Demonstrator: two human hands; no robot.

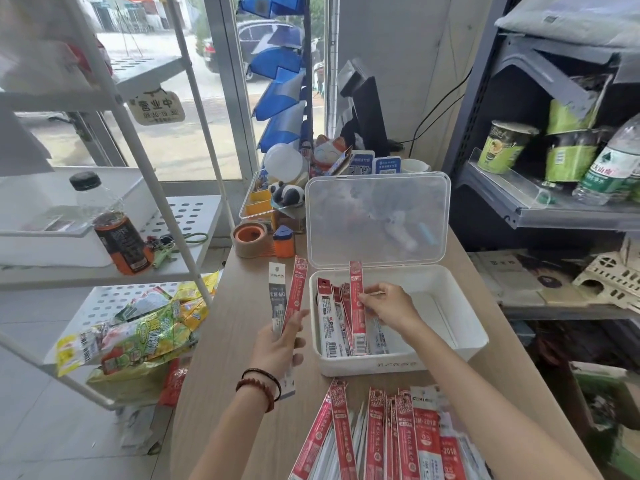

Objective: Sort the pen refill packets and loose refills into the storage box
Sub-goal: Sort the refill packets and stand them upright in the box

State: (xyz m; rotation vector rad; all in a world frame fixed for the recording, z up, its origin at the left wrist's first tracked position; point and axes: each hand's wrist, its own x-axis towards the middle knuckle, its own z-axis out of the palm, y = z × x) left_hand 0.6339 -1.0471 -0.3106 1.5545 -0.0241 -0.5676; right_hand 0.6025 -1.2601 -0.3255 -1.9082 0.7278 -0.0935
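Note:
A white storage box stands open on the wooden counter, its clear lid tipped up behind. Several refill packets lean against the box's left wall. My right hand is over the box and pinches a red refill packet held upright among them. To the left of the box my left hand grips two packets, a grey-white one and a red one. A fanned pile of red and white packets lies at the counter's near edge.
Behind the box stand a tape roll, an orange sharpener, a panda figure and a cat figure. A white rack with a dark bottle and snack bags is left. Grey shelves with cups and bottles are right.

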